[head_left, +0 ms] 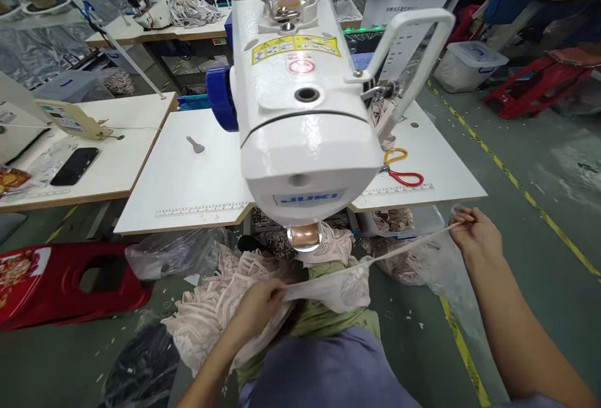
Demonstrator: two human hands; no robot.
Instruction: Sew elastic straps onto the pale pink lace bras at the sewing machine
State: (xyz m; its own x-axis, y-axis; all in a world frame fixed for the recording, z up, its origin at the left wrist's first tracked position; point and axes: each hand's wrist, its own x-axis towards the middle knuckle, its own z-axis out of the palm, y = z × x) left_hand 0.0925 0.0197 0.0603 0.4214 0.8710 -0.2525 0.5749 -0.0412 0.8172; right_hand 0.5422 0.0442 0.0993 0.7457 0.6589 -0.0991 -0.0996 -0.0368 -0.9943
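A pale, sheer garment piece (pixel 340 290) is stretched across my lap between both hands. My left hand (pixel 260 305) pinches its left end, in front of a heap of pale pink lace garments (pixel 206 314). Out to the right, my right hand (pixel 476 236) is closed on the thin, strap-like end, pulled taut. The exact kind of garment cannot be made out. Above it stands a white sewing machine (pixel 305 145) with a copper-coloured part at its front end. More pink lace (pixel 331 246) lies just below the machine head.
Red-and-orange-handled scissors (pixel 404 176) lie on the white table (pixel 188 189), right of the machine. A small grey metal piece (pixel 195 144) lies on the left side. Under the right edge sits a plastic bin (pixel 429 221) of fabric pieces. A red stool (pixel 70 283) stands left.
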